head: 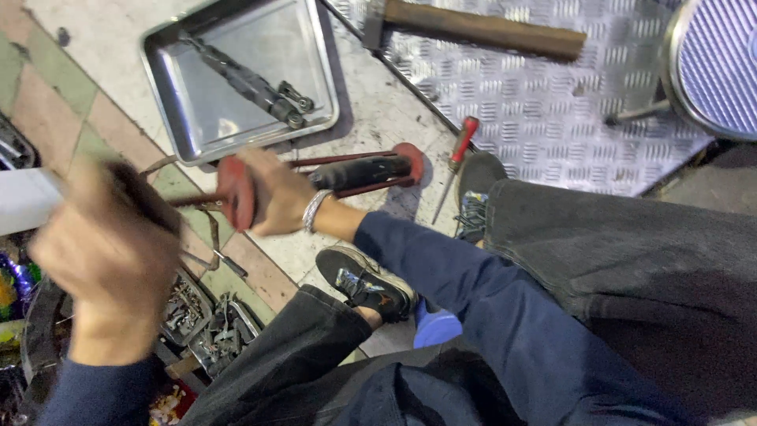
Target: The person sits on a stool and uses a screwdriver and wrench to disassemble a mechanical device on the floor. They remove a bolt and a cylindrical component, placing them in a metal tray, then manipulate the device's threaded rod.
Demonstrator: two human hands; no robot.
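Gripping the red clamp tool [315,177] with the right hand [272,197] (left hand [102,244] blurred, grip unclear), work appears midway.

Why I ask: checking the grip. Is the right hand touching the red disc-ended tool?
Touching. The head view shows the right hand wrapped around the red disc-ended tool, right behind its near disc.

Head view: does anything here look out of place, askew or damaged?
Nothing looks broken, but tools are strewn on the floor: a red-handled screwdriver lies loose by the person's shoe, and a hammer rests on the checker plate. The left hand is blurred; the right hand holds a red-ended tool.
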